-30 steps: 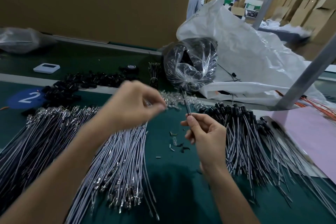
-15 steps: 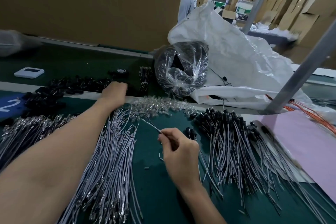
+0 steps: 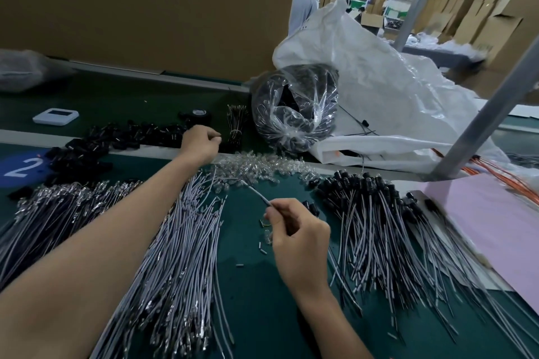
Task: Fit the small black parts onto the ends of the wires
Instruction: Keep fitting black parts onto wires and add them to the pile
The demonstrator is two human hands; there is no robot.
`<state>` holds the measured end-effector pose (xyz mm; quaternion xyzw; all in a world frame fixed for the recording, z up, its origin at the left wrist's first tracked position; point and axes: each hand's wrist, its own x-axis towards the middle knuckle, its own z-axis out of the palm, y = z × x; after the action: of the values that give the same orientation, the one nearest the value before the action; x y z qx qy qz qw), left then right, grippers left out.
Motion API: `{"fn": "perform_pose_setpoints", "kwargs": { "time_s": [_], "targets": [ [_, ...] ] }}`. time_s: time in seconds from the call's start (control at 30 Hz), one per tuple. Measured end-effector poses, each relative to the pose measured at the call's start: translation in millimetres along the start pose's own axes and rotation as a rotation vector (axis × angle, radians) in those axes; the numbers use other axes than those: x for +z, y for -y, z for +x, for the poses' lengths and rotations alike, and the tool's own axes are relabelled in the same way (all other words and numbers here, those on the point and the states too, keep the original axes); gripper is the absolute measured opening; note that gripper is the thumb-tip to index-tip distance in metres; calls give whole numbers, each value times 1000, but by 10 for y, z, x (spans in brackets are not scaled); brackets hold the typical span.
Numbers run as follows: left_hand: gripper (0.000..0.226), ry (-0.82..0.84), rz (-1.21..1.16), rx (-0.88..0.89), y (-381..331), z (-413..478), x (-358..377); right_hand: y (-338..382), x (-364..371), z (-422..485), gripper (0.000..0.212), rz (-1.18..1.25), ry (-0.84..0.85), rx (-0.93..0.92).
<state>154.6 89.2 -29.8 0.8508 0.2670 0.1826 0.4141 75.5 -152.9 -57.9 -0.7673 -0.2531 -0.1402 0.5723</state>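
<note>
My left hand point(image 3: 201, 144) reaches far over the green table to the right end of a pile of small black parts point(image 3: 122, 137), its fingers curled and pinched on one of them. Nearer to me, my right hand point(image 3: 297, 230) pinches a single grey wire point(image 3: 256, 192) whose metal tip points up and left. Under my left forearm lies a heap of bare grey wires point(image 3: 180, 242). To the right lies a heap of wires with black parts on their ends point(image 3: 379, 213).
Small clear parts point(image 3: 256, 166) lie strewn between the hands. Behind them stand a clear bag of black items point(image 3: 294, 108) and a big white sack point(image 3: 379, 81). A slanted metal post point(image 3: 481, 116) and a pink sheet point(image 3: 495, 227) are at right. More wires point(image 3: 58, 207) lie at left.
My left hand went from near the right hand out to the black parts pile. My right hand dropped and tilted its wire from upright to pointing up-left.
</note>
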Motion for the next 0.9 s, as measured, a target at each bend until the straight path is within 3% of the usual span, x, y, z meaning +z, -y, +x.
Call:
{"fn": "perform_pose_setpoints", "kwargs": {
  "time_s": [0.13, 0.3, 0.63, 0.9],
  "targets": [
    [16, 248, -793, -247, -124, -682, -133, 34, -44, 47, 19, 90, -40, 121],
    [16, 280, -1207, -328, -66, -1361, -291, 76, -105, 89, 16, 185, -80, 182],
    [33, 144, -898, -112, -140, -1704, -338, 151, -161, 95, 14, 213, 29, 159],
    [30, 51, -696, -12, -145, -1750, -301, 166, -160, 91, 17, 209, 61, 149]
  ]
}}
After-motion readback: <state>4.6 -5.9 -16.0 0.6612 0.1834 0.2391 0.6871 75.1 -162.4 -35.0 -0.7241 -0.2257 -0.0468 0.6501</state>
